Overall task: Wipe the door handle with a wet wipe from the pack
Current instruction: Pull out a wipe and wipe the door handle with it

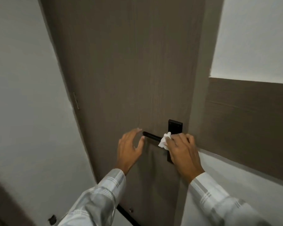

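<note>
Right, closest to us, two striped sleeves (104,191) reach forward and both hands are up at the door (121,70). The right hand (184,150) is closed around a bunched white wipe (165,139), pressing it onto the handle (151,136) at the root of the lever, where it meets the black plate (175,127). The wipe pokes out past the fingertips and is touching the lever; the plate shows above the hand and again just below it. The left hand (131,146) is open, fingers spread, holding nothing, hovering by the lever's free tip, which sits just beyond its fingers; contact there I can't call. So the wiping step looks underway, pack out of sight. Most of the lever, out towards the left hand, lies bare, so the next move would seem to be a firm slide along it, wipe wrapped round to catch the underside, perhaps with the left hand steadying the tip.
</note>
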